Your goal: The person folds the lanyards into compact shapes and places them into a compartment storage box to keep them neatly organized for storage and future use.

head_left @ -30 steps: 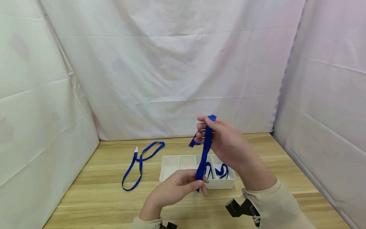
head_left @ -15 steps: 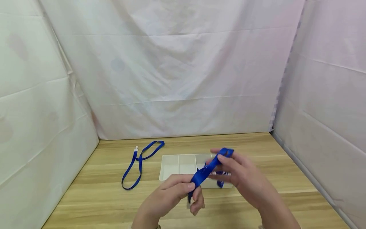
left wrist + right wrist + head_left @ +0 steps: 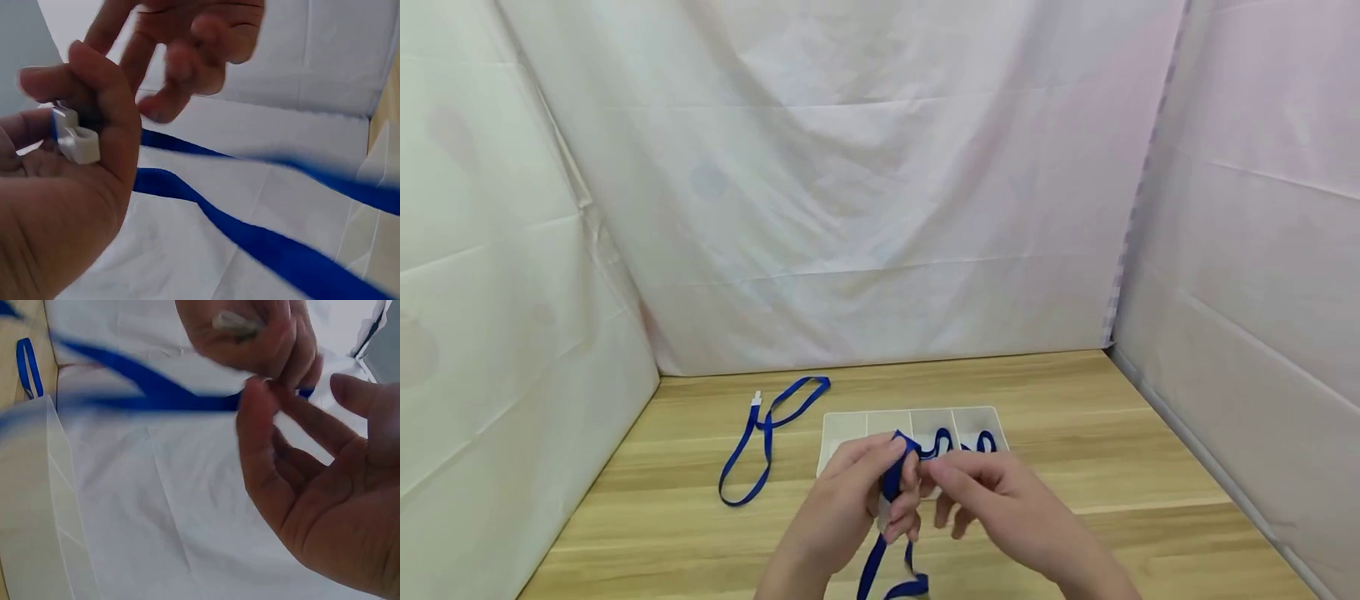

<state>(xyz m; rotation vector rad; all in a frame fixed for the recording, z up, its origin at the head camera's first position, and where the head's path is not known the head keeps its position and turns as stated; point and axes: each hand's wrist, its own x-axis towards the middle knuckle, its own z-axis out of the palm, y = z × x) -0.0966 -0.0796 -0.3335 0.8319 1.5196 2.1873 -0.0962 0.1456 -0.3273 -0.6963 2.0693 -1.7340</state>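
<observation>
In the head view my left hand [image 3: 842,508] grips a folded blue lanyard [image 3: 892,482] between thumb and fingers. Its white plastic clip [image 3: 80,142] sticks out of that palm in the left wrist view. Loose strap hangs below the hand. Close at its right is my right hand [image 3: 1000,504], fingers loosely bent and thumb apart. In the right wrist view its fingertips [image 3: 256,400] are right at the strap, overlapping it, with no pinch around it. Behind the hands stands a white divided box [image 3: 842,422], partly hidden by them.
Folded blue lanyards [image 3: 943,438] lie in the two right compartments of the box. Left of it, another blue lanyard [image 3: 767,450] with a white clip lies loosely looped on the wooden table [image 3: 655,500]. White cloth [image 3: 880,208] hangs at the back and both sides.
The right hand has come down and let go of the strap's upper end. The strap, stretched between both hands before, is now folded in the left hand, with its loose length hanging below.
</observation>
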